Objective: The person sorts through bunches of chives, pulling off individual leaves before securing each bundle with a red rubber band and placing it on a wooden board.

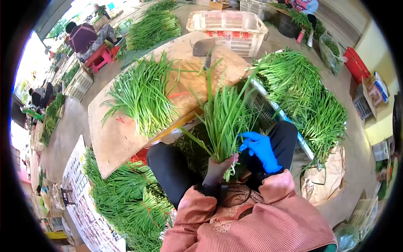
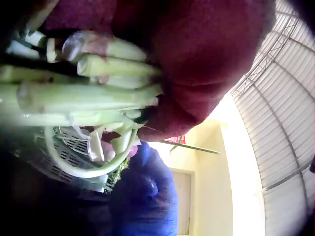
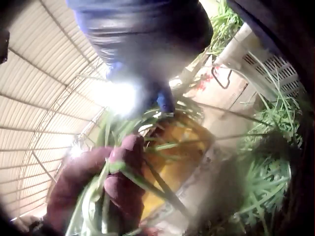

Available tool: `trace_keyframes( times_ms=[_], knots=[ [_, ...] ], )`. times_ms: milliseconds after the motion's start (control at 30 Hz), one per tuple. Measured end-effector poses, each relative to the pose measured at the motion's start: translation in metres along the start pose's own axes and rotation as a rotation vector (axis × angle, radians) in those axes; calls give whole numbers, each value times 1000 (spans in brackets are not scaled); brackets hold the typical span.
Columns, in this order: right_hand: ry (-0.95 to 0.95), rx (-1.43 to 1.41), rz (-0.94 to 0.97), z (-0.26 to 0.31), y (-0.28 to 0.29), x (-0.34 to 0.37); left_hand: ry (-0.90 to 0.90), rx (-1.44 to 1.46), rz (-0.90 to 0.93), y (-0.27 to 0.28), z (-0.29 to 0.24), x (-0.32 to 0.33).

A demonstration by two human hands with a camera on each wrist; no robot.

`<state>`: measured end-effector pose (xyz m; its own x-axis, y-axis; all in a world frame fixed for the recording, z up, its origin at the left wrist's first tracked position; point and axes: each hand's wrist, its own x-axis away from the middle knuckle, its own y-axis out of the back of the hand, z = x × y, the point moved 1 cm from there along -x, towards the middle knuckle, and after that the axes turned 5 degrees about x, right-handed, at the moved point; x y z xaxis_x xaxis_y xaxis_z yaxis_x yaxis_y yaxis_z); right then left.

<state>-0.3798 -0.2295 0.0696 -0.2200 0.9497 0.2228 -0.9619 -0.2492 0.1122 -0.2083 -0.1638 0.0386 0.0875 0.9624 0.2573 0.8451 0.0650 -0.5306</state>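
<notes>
My left hand [image 1: 218,169], in a dark maroon glove, grips a bunch of garlic greens [image 1: 224,122] near the base, above my lap. The long flat leaves fan upward and away. In the left wrist view, pale stalk ends [image 2: 59,96] stick out beside the maroon glove, with one thin curled strand hanging below them. My right hand [image 1: 260,149], gloved in blue, is close beside the bunch on its right, fingers loosely bent toward the leaves. In the right wrist view, a blue fingertip [image 3: 166,102] is right at the leaves; glare hides part of that glove.
Ahead, a wooden board [image 1: 109,138] bears a loose pile of greens [image 1: 147,96] and a broad-bladed knife [image 1: 203,47]. A white crate [image 1: 247,40] stands behind it. More greens lie heaped at right [image 1: 294,80] and lower left [image 1: 121,189]. Other people sit farther off.
</notes>
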Motion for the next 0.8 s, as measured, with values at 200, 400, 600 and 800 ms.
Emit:
trace_keyframes(
  times_ms=[200, 400, 600, 800],
  knots=[
    [-44, 154, 132, 26, -13, 19, 40, 106, 30, -6, -4, 6],
    [40, -22, 4, 0, -22, 12, 54, 88, 19, -4, -7, 10],
    [-24, -115, 17, 11, -20, 15, 108, 97, 28, -9, -11, 8],
    [-54, -57, 52, 0, -27, 9, 34, -9, 8, -11, -4, -1]
  ],
)
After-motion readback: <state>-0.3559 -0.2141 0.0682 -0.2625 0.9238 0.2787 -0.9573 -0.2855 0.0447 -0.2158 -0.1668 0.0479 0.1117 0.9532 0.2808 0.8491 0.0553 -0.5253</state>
